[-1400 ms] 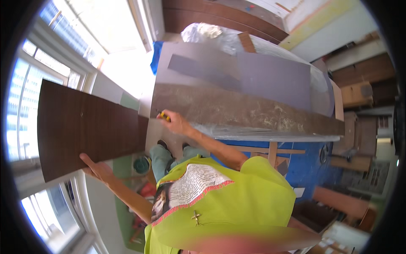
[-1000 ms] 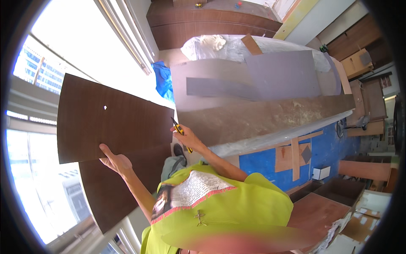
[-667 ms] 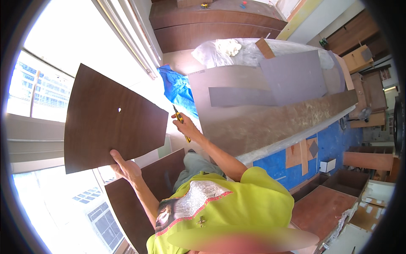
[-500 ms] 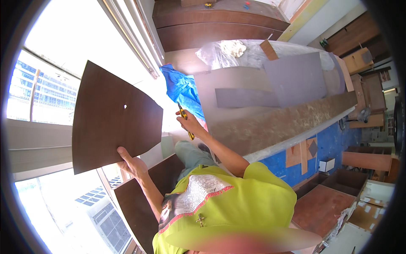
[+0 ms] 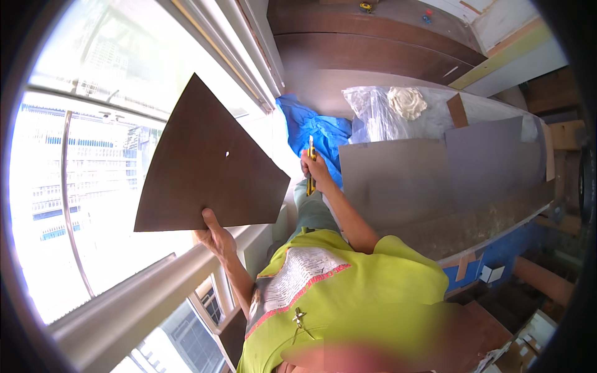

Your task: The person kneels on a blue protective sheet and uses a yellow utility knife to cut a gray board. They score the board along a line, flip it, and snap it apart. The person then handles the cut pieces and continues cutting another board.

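The bright window (image 5: 102, 180) fills the left side, and one blue plastic cloth (image 5: 301, 121) lies beyond the hands. Compared with the earlier frame, one brown board (image 5: 202, 168) is further right in the view, before the window. The left hand (image 5: 219, 241) grips its lower edge; the right hand (image 5: 318, 169) closes around one yellow-black knife (image 5: 311, 185). Between board and knife there is open room.
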The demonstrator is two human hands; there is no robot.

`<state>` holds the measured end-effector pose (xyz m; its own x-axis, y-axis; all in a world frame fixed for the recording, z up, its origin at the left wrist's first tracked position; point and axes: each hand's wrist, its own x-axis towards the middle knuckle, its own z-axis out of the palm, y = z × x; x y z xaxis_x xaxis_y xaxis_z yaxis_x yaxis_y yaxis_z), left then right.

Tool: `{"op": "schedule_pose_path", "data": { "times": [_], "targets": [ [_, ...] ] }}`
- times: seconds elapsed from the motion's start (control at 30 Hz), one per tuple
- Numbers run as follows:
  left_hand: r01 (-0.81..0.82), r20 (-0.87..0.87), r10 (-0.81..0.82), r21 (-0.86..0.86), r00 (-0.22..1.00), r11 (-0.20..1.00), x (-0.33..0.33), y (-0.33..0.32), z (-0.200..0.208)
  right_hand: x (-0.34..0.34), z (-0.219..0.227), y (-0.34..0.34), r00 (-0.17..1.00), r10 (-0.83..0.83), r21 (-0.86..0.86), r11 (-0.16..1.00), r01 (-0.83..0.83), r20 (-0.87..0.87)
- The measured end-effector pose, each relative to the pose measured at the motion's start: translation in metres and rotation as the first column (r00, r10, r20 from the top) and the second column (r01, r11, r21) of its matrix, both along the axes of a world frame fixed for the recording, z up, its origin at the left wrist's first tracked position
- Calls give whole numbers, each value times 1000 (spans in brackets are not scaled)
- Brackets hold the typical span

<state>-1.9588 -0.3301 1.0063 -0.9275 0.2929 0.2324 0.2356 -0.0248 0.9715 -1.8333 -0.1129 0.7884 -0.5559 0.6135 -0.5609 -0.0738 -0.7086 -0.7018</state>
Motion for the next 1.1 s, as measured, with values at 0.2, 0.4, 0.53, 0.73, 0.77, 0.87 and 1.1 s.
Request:
{"op": "schedule_pose_path", "data": {
  "times": [0.2,0.4,0.53,0.73,0.77,0.87,1.1],
  "targets": [
    [94,143,-80,-97,986,991,-73,155,3,-44,-13,113,976,-216,-207,955,211,-4],
    [359,189,-336,-101,923,928,-130,301,23,-16,-11,180,930,-367,-269,897,352,-9],
    [416,142,-393,-210,909,885,-152,385,34,-3,3,227,884,-465,-154,871,467,49],
    [688,116,-691,67,714,723,-170,512,37,16,14,275,748,-663,-34,748,663,11],
    [708,116,-713,89,691,701,-176,534,37,19,7,282,726,-686,-15,727,686,-46],
    [759,103,-781,185,616,624,-189,594,35,17,-28,301,607,-789,-163,615,772,-101],
    [782,142,-815,232,562,579,-227,736,30,-41,-108,435,543,-836,-192,547,815,-79]
  ]
}}
